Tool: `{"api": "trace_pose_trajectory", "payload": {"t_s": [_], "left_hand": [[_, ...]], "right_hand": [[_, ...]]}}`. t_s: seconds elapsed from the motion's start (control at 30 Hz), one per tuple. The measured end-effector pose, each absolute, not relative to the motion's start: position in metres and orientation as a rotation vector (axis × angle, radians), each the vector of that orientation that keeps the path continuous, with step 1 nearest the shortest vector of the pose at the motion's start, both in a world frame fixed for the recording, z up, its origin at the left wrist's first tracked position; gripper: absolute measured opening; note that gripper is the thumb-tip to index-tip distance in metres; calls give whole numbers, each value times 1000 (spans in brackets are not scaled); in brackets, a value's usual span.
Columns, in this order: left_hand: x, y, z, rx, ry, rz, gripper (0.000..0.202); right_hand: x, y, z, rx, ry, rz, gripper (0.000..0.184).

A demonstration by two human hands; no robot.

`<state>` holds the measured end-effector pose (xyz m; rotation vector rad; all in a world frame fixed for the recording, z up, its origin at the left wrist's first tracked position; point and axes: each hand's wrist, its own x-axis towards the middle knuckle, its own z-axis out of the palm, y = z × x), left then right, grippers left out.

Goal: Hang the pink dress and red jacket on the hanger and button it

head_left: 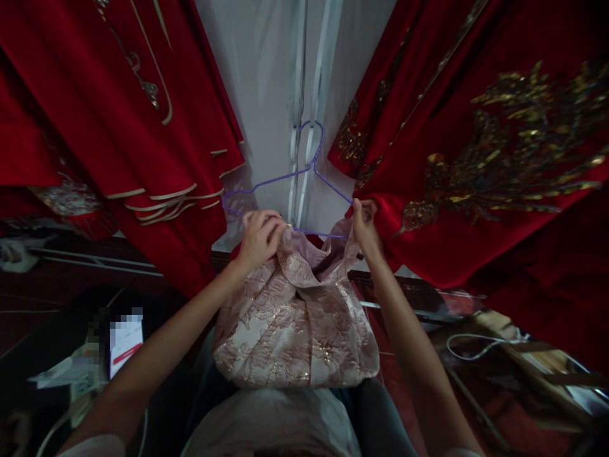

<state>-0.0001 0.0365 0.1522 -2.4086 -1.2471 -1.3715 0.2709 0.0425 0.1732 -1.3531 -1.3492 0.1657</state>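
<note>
A pale pink brocade garment (295, 336) with a gold floral pattern lies gathered over my lap, its lilac lining showing at the neckline. Above it is a thin purple hanger (280, 178), hook upward, its lower bar passing in front of the garment's opening. My left hand (261, 236) is closed on the garment's left shoulder edge, just below the hanger's left end. At the other side my right hand (365, 225) pinches the right shoulder of the garment against the hanger's right end. The fingertips partly cover the cloth at both shoulders.
Red garments with silver trim (157, 146) hang at left, and red ones with gold embroidery (457, 171) hang at right. Behind the hanger stands a pale wall with white rails (297, 82). A lit phone (125, 343) is at lower left; a white cable (476, 343) lies at right.
</note>
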Motion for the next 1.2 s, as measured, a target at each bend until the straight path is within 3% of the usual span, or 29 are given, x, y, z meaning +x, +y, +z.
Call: {"api": "trace_pose_trajectory", "payload": {"t_s": [0.23,0.5,1.0,1.2], "left_hand": [[-71,81,136,-1830,-1710,-1431,28],[-101,109,110,-1760,-1969,-1486,29],[-99,107,104,-1715,-1911,-1605,29],[-81,112,138,-1780,-1789,-1653,30]], "right_hand": [[279,43,186,-1294,-1342,-45,39],[288,51,189,-1238,-1369,26,37],[295,54,187,-1271,-1414,-22,35],[298,64,183,-1228,-1383,-29,35]]}}
